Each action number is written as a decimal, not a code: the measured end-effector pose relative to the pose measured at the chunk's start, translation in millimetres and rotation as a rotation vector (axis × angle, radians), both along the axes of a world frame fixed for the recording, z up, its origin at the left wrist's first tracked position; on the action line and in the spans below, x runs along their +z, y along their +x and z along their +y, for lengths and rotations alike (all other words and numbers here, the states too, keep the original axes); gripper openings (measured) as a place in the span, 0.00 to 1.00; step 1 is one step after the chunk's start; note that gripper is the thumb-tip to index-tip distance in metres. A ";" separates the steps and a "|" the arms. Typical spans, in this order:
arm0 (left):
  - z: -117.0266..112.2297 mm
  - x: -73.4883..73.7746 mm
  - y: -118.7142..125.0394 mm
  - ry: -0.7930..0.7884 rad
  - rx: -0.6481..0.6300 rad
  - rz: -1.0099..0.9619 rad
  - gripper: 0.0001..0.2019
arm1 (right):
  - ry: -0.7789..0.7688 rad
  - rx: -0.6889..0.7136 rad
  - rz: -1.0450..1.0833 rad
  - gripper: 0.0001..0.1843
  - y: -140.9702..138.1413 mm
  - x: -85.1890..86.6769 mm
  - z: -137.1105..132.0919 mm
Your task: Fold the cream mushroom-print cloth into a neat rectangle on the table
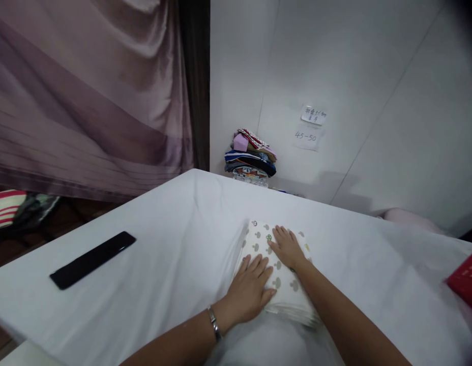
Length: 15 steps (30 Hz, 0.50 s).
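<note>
A folded white cloth (284,284) printed with grey mushroom shapes lies on the white-covered table, with several layers showing along its near edge. Clear plastic seems to surround its left and near sides. My left hand (250,290), wearing a metal bracelet at the wrist, rests flat on the cloth's left part with fingers spread. Farther back and to the right, my right hand (288,247) also lies flat on top of it, fingers stretched out. Neither hand grips anything.
To the left on the table (163,218) lies a long black flat object (93,260). Several folded fabrics form a stack (251,157) by the wall at the back. Something red (467,279) sits at the right edge. A pinkish curtain (91,96) hangs at left; handwritten notes (307,138) are on the wall.
</note>
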<state>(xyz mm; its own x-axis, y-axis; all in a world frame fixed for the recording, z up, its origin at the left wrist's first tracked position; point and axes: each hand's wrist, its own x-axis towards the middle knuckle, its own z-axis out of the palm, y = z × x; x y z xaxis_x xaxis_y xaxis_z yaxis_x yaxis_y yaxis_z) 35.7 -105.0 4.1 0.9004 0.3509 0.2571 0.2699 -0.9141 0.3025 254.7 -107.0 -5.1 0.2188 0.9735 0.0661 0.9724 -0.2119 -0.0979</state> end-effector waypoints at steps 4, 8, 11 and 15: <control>-1.2 7.7 -0.1 -0.030 -0.004 -0.055 0.20 | -0.027 -0.005 0.017 0.33 4.3 -0.1 -1.1; 14.0 16.4 -5.1 -0.104 0.104 -0.175 0.13 | -0.093 -0.056 0.132 0.32 0.5 15.9 6.6; 31.8 18.6 -10.3 -0.210 0.344 -0.213 0.14 | -0.056 -0.026 0.196 0.34 -18.1 26.3 15.9; 43.2 15.3 -14.2 -0.424 0.546 -0.117 0.15 | -0.045 0.107 0.175 0.33 -53.5 21.1 25.7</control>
